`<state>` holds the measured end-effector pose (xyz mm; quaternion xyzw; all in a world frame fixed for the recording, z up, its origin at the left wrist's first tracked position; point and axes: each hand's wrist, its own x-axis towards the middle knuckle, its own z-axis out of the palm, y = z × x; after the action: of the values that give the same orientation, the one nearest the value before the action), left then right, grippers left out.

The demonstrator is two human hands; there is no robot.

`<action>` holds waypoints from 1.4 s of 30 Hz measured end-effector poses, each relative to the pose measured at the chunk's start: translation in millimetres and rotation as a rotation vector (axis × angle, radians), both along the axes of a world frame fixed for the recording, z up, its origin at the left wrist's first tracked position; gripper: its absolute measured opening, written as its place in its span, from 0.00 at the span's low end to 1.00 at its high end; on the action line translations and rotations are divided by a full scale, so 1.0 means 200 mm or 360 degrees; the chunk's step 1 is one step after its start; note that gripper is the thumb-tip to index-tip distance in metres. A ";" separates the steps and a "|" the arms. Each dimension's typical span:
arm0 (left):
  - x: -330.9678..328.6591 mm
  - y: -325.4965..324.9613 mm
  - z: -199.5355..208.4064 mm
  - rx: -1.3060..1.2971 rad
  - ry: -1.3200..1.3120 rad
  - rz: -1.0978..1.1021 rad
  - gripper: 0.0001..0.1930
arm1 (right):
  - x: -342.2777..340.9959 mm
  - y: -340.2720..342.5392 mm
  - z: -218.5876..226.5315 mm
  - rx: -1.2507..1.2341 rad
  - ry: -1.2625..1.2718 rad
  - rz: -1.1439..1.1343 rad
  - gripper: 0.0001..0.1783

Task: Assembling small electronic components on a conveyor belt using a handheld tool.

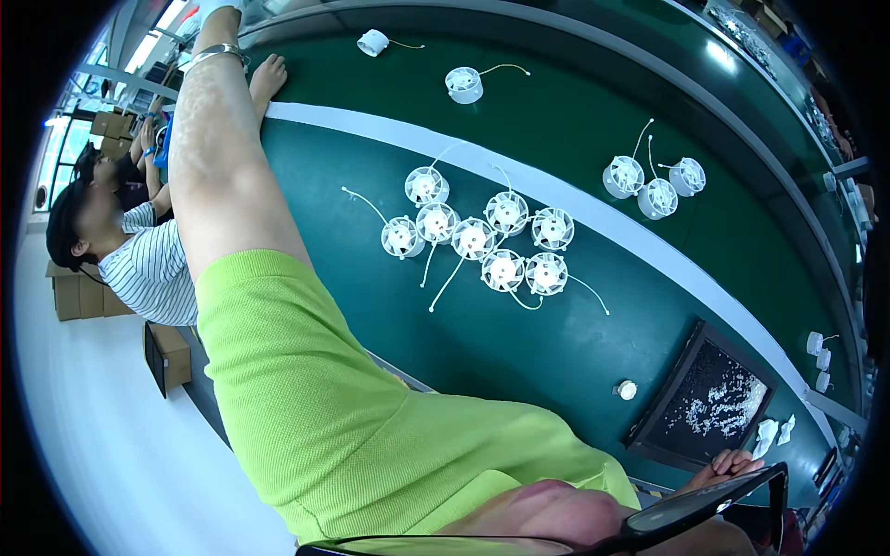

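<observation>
My left arm stretches far out along the left side, with a metal bracelet (215,54) at the wrist. At the top edge my left hand (221,6) is mostly cut off; something pale covers it, and its fingers are out of sight. My right hand (732,462) rests at the lower right beside a black tray (669,394) of small white pieces, partly hidden by the glasses frame. Its fingers are loosely bent and slightly apart, with nothing visible in them. Between my arms, several white round fan units (474,239) with thin white leads stand grouped on the green table (445,343).
Beyond a pale strip (640,246), more fan units (656,197) stand on a dark green band (556,111). A small white round part (627,390) lies beside the tray, crumpled white pieces (766,437) past it. Another person's hand (268,80) shows behind my forearm; a striped-shirted person (153,269) sits left.
</observation>
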<state>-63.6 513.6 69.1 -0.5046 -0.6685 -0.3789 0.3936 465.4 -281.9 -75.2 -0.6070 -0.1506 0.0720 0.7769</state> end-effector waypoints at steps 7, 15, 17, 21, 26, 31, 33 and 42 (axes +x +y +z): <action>0.26 -0.41 -0.12 -0.0342 -0.0521 -0.0769 0.24 | -0.01 0.01 0.06 0.0061 0.0073 -0.0074 0.23; 0.72 -1.06 -0.19 -0.1142 -0.0761 -0.1603 0.22 | -0.05 0.05 0.06 0.0312 0.0158 0.0010 0.24; 0.85 -1.22 -0.29 -0.1449 -0.0578 -0.1771 0.22 | -0.06 0.03 0.05 0.0344 0.0176 -0.0010 0.24; 0.88 -1.34 -0.52 -0.2153 0.0338 -0.1439 0.27 | -0.06 -0.02 0.06 0.0398 0.0133 0.0051 0.23; 0.82 -1.22 -0.61 -0.2325 0.0336 -0.0746 0.37 | -0.06 -0.14 0.06 0.0396 0.0112 0.0023 0.23; 0.81 -0.95 -0.88 -0.2000 -0.0027 -0.0843 0.48 | -0.09 -0.15 0.05 0.0350 0.0100 -0.0118 0.23; 0.78 -0.85 -0.98 -0.1713 -0.0011 -0.1070 0.50 | -0.09 -0.14 0.05 0.0332 0.0087 -0.0146 0.23; 0.80 -0.79 -0.98 -0.1983 0.0136 -0.0992 0.29 | -0.11 -0.03 0.05 0.0301 0.0181 -0.0132 0.23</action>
<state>97.2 356.5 -126.1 -0.8191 -0.5692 0.0002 -0.0705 443.1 -288.3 -65.3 -0.5318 -0.0871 0.0597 0.8403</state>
